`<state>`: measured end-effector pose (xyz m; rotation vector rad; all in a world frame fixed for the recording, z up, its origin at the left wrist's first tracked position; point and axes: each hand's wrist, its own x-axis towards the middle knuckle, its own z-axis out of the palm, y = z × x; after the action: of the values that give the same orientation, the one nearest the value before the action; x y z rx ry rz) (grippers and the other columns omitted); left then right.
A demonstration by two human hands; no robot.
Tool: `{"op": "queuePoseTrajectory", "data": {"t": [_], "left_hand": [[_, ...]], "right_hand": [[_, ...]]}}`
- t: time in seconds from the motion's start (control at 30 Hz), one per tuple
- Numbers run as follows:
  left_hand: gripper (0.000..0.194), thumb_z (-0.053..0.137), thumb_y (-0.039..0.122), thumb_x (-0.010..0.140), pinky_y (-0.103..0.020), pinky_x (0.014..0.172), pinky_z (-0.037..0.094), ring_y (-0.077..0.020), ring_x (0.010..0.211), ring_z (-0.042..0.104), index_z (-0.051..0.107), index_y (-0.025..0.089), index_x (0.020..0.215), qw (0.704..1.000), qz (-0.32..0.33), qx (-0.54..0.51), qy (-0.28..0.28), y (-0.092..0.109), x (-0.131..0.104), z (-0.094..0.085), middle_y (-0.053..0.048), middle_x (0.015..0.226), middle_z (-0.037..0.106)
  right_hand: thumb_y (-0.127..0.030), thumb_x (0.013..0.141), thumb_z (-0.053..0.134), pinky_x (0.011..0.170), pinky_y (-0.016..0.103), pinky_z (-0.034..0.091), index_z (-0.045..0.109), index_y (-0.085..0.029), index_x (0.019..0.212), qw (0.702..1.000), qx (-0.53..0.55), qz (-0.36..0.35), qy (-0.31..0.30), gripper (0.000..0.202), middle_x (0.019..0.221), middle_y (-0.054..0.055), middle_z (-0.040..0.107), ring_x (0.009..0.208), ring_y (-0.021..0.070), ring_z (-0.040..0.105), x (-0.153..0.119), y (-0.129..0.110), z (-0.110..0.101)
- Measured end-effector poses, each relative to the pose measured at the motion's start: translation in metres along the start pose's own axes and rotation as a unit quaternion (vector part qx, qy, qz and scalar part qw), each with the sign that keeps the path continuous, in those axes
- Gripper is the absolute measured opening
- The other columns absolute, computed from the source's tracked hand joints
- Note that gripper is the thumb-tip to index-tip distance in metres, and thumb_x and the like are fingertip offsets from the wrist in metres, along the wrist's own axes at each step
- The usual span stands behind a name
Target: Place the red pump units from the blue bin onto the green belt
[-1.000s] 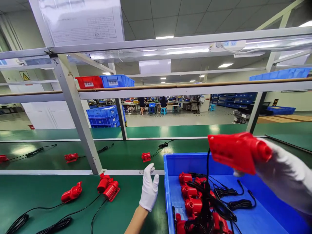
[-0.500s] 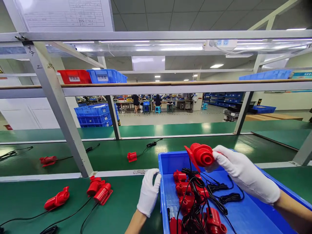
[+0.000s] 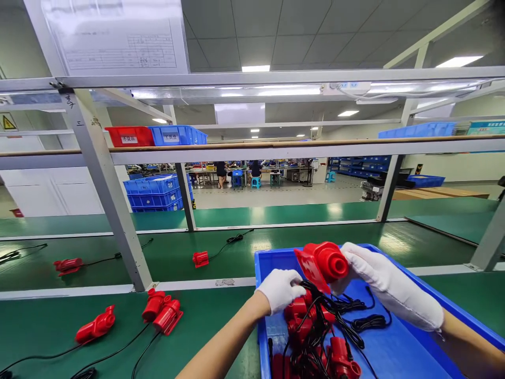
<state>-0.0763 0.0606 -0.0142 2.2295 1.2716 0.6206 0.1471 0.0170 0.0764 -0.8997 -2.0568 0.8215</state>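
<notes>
My right hand (image 3: 389, 289), in a white glove, grips a red pump (image 3: 321, 263) above the blue bin (image 3: 394, 347). The pump's round port faces me and its flat base tilts to the left. My left hand (image 3: 280, 290), also gloved, reaches over the bin's left wall with curled fingers on a black cable (image 3: 313, 292) just below the held pump. Inside the bin, several red pumps (image 3: 344, 358) lie along the left side under tangled black cords. My left fingertips are partly hidden.
On the green bench to the left lie three red pumps (image 3: 94, 325) with cords. Beyond the white rail, more pumps (image 3: 200, 258) rest on the green surface. A slanted metal post (image 3: 112, 195) stands at left. A shelf (image 3: 276, 152) with bins crosses above.
My left hand has moved right, from outside the bin's left wall to the cable inside. The held pump stays over the bin, turned slightly. The view has tilted up a little.
</notes>
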Motion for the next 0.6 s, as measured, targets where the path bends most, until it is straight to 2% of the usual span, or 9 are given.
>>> {"op": "queuePoseTrajectory", "data": {"t": [0.13,0.2,0.27,0.33,0.43,0.53,0.6], "left_hand": [[0.029,0.057,0.033,0.087,-0.030,0.086,0.051,-0.0210,0.098,0.065,0.069,0.018,0.109,0.984,0.090,-0.101,-0.115,0.022,0.006,0.009,-0.003,0.102,0.072],[0.030,0.055,0.032,0.088,-0.032,0.093,0.049,-0.0218,0.105,0.064,0.069,0.019,0.112,0.958,0.118,-0.188,-0.183,0.029,0.001,0.013,-0.004,0.108,0.071],[0.033,0.055,0.028,0.088,-0.036,0.099,0.045,-0.0230,0.110,0.063,0.067,0.019,0.117,0.927,0.113,-0.285,-0.216,0.029,-0.007,0.012,-0.006,0.113,0.070],[0.040,0.055,0.024,0.085,-0.041,0.103,0.042,-0.0237,0.112,0.061,0.061,0.018,0.124,0.912,0.093,-0.343,-0.206,0.025,-0.014,0.006,-0.008,0.115,0.068],[0.045,0.052,0.027,0.087,-0.041,0.101,0.042,-0.0222,0.109,0.060,0.052,0.016,0.131,0.919,0.078,-0.358,-0.148,0.020,-0.024,-0.010,-0.009,0.113,0.066],[0.048,0.053,0.043,0.089,-0.037,0.091,0.045,-0.0200,0.099,0.059,0.050,0.014,0.127,0.928,0.052,-0.362,-0.070,0.027,-0.032,-0.018,-0.009,0.108,0.063],[0.059,0.069,0.047,0.078,-0.034,0.083,0.046,-0.0191,0.093,0.058,0.049,0.015,0.124,0.938,0.024,-0.343,-0.045,0.036,-0.037,-0.011,-0.007,0.107,0.061]], "right_hand": [[-0.057,0.096,0.038,0.067,0.030,0.056,0.052,-0.022,0.079,1.000,0.017,0.000,-0.025,0.042,0.075,0.003,0.067,0.069,0.0179,0.066,0.009,0.006,0.015],[-0.058,0.096,0.038,0.069,0.032,0.057,0.051,-0.022,0.081,0.998,0.046,0.024,-0.023,0.041,0.073,0.003,0.068,0.069,0.0186,0.068,0.018,0.011,0.020],[-0.060,0.095,0.039,0.071,0.034,0.058,0.052,-0.022,0.082,0.997,0.070,0.040,0.010,0.042,0.073,0.003,0.069,0.069,0.0196,0.070,0.025,0.016,0.018],[-0.062,0.094,0.041,0.071,0.035,0.059,0.054,-0.022,0.086,0.992,0.088,0.039,0.080,0.044,0.074,0.004,0.070,0.069,0.0208,0.070,0.028,0.018,0.007],[-0.063,0.093,0.045,0.072,0.036,0.060,0.059,-0.021,0.097,0.973,0.133,0.017,0.187,0.045,0.080,0.006,0.071,0.071,0.0223,0.070,0.028,0.016,-0.015],[-0.064,0.092,0.047,0.074,0.038,0.060,0.061,-0.022,0.103,0.961,0.163,-0.006,0.222,0.046,0.086,0.006,0.072,0.075,0.0235,0.070,0.025,0.008,-0.025],[-0.065,0.090,0.048,0.074,0.038,0.060,0.061,-0.022,0.100,0.966,0.133,-0.008,0.223,0.046,0.087,0.006,0.072,0.076,0.0238,0.070,0.024,0.001,-0.019]]}}
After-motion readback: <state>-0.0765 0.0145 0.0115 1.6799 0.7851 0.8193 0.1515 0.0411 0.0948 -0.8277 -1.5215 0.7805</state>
